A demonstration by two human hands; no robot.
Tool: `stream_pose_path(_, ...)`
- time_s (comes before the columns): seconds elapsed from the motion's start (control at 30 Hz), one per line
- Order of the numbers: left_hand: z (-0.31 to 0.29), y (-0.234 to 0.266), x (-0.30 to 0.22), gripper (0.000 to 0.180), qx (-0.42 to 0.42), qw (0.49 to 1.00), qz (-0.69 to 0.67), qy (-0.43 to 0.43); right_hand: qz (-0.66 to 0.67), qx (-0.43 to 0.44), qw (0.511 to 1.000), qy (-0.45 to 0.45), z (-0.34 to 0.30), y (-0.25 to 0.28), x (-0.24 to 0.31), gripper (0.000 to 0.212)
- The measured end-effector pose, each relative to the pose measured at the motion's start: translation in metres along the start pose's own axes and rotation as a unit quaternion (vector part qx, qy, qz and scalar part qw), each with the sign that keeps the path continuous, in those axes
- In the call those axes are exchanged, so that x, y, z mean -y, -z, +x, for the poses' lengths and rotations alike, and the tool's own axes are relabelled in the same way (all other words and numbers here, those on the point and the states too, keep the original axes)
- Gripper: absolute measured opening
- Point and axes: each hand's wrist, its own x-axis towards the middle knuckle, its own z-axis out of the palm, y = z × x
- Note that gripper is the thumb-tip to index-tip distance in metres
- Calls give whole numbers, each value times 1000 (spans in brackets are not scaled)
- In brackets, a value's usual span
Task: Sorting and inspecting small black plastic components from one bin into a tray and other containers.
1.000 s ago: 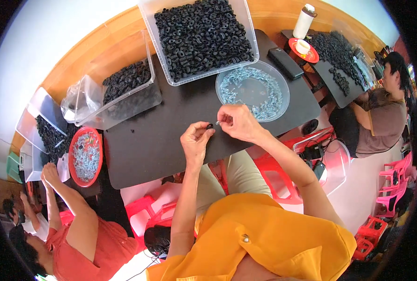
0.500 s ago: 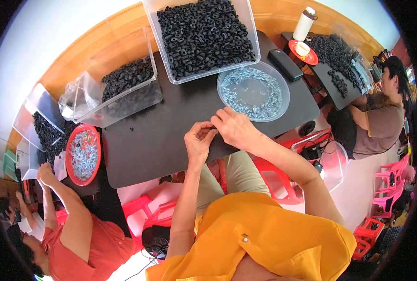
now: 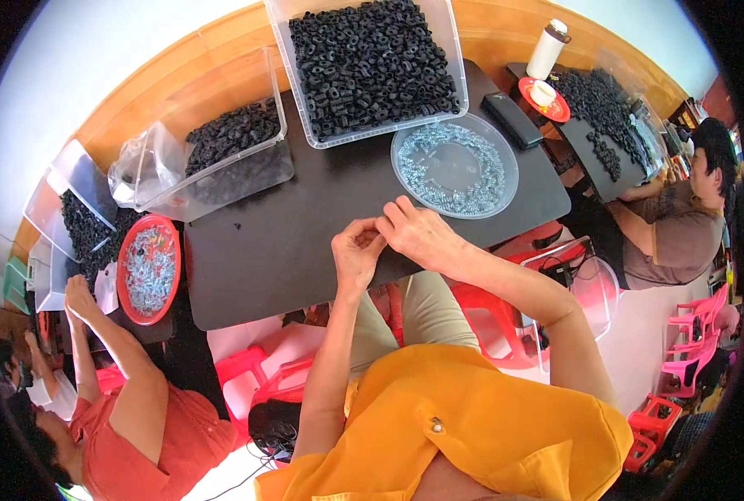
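Black rings [image 3: 372, 71] lie heaped in the head view, filling the clear tub [image 3: 285, 50] at the far side of the dark tabletop [image 3: 263, 267]. I'd judge each one light and stiff, likely plastic, a little slick but not fragile, so I'd take one by its outer sides between thumb and forefinger and leave the hole uncovered. Silvery coils [image 3: 489, 192] sit in the round dish [image 3: 451, 164] just in front of the tub; they look light and springy, apt to roll or snag, and best pinched singly along their length. As for the grip, my left hand [image 3: 358, 255] and right hand [image 3: 422, 240] meet fingertip to fingertip near the tabletop's near edge, fingers curled toward the thumbs. Those fingertips hide one another, so I cannot tell how closed either grip is, or whether it has hold of anything.
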Motion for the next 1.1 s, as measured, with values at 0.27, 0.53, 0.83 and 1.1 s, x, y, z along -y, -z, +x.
stream_pose_path(0.27, -1, 1, -3, 15, 9, 999, 31, 11, -62, -16, 997, 44, 1, -3, 1, 22)
stream_pose_path(0.53, 1, 1, -1, 16, 10, 999, -28, 16, 49, -9, 998, 42, 1, -1, -5, 28)
stream_pose_path(0.83, -1, 2, -7, 15, 28, 997, -68, 31, 376, -87, 919, -81, -5, 3, -17, 22)
stream_pose_path(1.1, -1, 3, -10, 15, 32, 994, -100, 25, 300, -109, 943, -87, -12, -5, -12, 21)
